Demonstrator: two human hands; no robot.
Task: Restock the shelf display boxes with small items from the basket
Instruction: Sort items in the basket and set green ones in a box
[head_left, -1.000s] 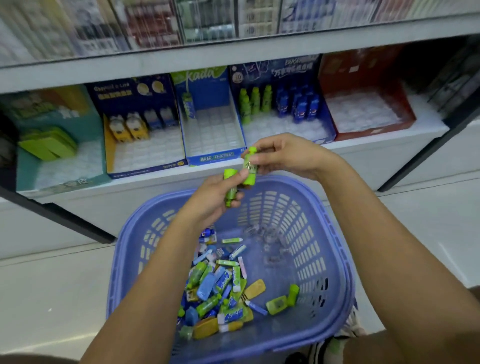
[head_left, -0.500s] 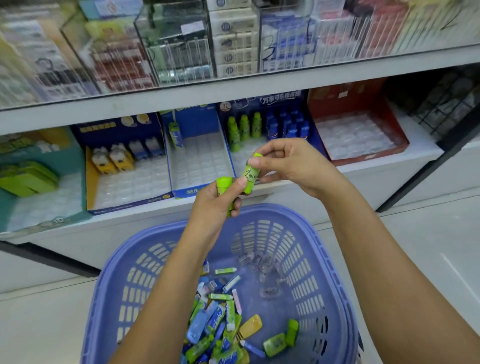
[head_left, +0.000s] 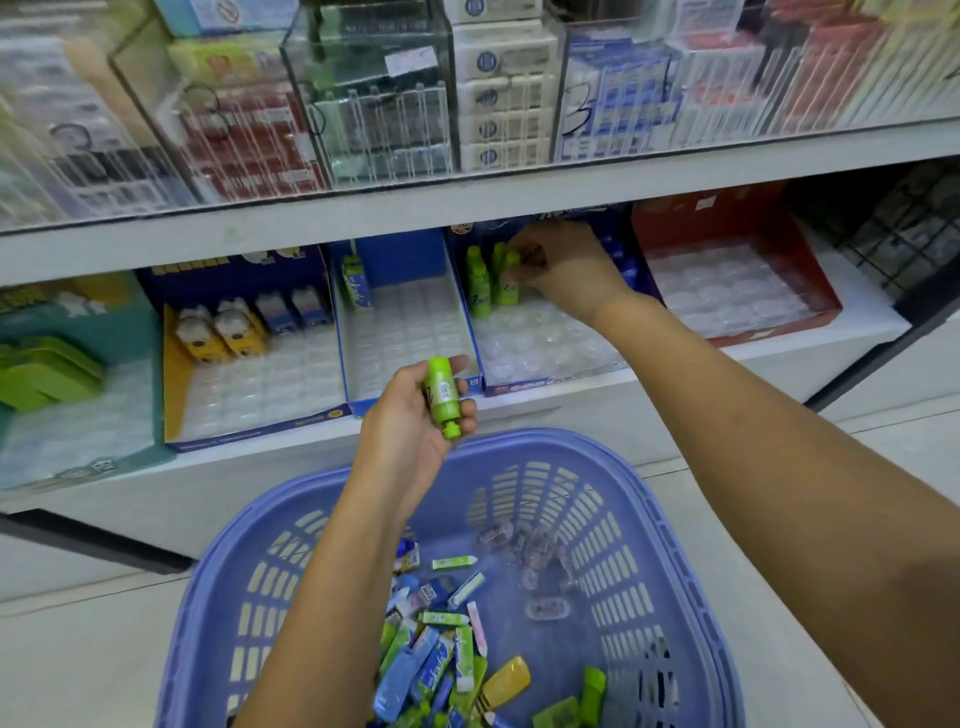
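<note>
My left hand (head_left: 415, 415) holds a small green bottle (head_left: 441, 397) above the blue basket (head_left: 649, 519), cap pointing down. My right hand (head_left: 563, 270) reaches into the dark blue display box (head_left: 545, 384) on the lower shelf and pinches another green bottle (head_left: 511, 283) at the back row, beside two upright green bottles (head_left: 478, 280). Blue bottles stand behind the hand, mostly hidden. The basket's bottom holds several small green, blue and yellow items (head_left: 441, 660).
Left of that box stand a blue box (head_left: 358, 400) with one carton, a yellow-blue box (head_left: 171, 389) with small figures and a teal box (head_left: 78, 467). A red box (head_left: 826, 312) sits at the right. The upper shelf (head_left: 467, 202) overhangs the boxes.
My right hand has moved away from the left hand and up into the dark blue box with one green bottle. The left hand stays above the basket with the other bottle.
</note>
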